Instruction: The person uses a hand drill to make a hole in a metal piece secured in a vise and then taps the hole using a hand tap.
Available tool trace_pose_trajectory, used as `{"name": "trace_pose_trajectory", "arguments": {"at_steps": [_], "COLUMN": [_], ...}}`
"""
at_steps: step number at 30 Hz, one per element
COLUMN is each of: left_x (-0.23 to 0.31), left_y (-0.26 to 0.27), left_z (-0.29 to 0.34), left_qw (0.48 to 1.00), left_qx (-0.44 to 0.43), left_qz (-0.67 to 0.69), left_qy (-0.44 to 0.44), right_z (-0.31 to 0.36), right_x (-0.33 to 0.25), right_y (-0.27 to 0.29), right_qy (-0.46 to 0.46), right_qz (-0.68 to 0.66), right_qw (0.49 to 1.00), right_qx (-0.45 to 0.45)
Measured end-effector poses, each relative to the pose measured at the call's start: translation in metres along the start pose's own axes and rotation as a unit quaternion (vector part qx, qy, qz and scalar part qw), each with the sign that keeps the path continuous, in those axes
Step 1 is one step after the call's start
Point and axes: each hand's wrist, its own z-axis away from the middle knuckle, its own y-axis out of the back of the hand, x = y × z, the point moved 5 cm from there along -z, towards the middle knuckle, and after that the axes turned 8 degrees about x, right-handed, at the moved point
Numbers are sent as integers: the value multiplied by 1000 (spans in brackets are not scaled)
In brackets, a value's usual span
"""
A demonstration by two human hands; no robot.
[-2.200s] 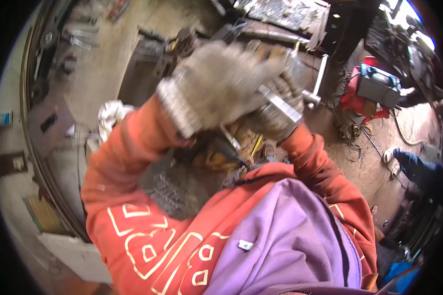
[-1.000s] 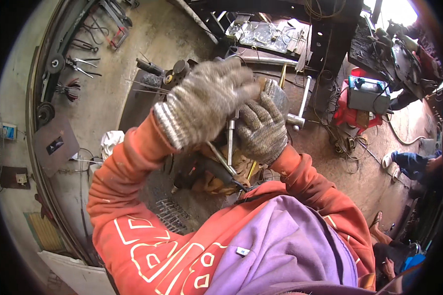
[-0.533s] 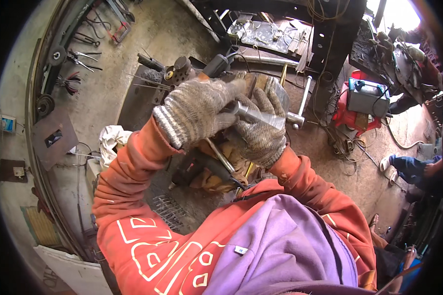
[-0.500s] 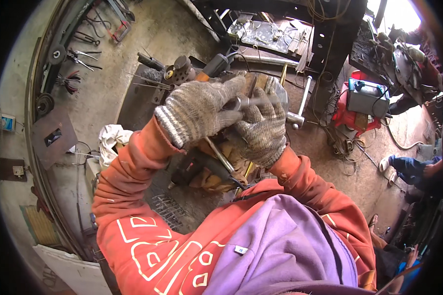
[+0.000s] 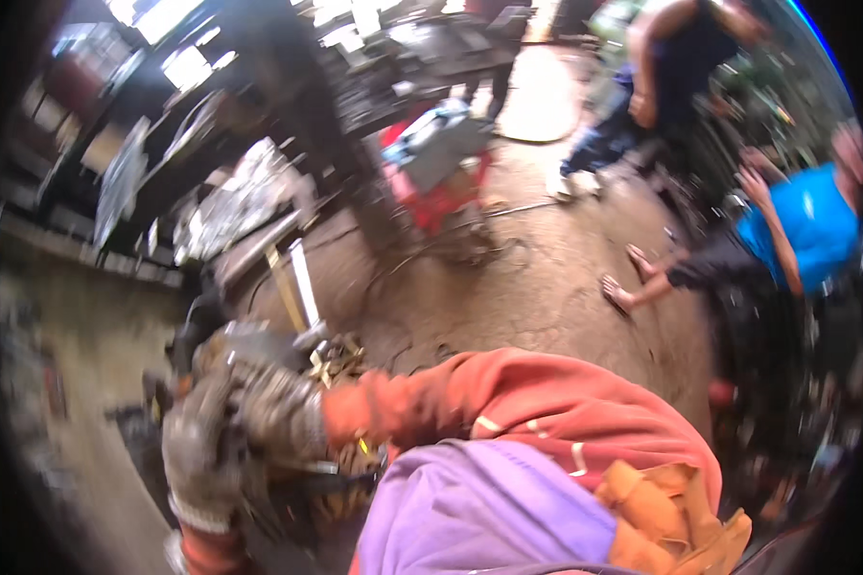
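Both hands, in grey-brown knit gloves, are close together at the lower left, over a cluttered work spot. My left hand (image 5: 199, 450) comes up from the lower edge. My right hand (image 5: 280, 407) reaches in from the right, its orange sleeve (image 5: 393, 402) stretched across the picture. Motion smears the fingers of both, so whether they grip anything cannot be made out. Just beyond them is a greyish metal piece (image 5: 249, 335), blurred. A shiny metal rod (image 5: 304, 283) and a brass-coloured bar (image 5: 284, 292) stand past the right hand.
A red stool (image 5: 431, 206) carries a grey box (image 5: 441, 149) ahead. A dark steel frame (image 5: 355, 182) rises left of it. At the right sits a person in a blue shirt (image 5: 805, 230); another person in dark clothes (image 5: 676, 72) is farther back. Cables lie on the brown floor (image 5: 547, 287).
The view has swung to the right, so the hands now appear at lower left. The seated person in blue has come into fuller view. Motion blurs the hands and surroundings.
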Motion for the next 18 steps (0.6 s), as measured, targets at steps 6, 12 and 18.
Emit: {"name": "trace_pose_trajectory", "arguments": {"at_steps": [6,12,18], "left_x": [5,10,11], "left_y": [-23,-23,-23], "left_z": [2,3,17], "left_qw": [997,998,999], "left_qx": [63,9,39], "left_qz": [25,51,26], "left_qy": [48,-27,1], "right_z": [2,-13,-35], "right_x": [13,10,21], "right_y": [8,22,36], "right_qy": [22,-11,-50], "right_qz": [17,-63,-146], "right_qw": [1000,998,985], "right_qx": [14,-12,-80]}}
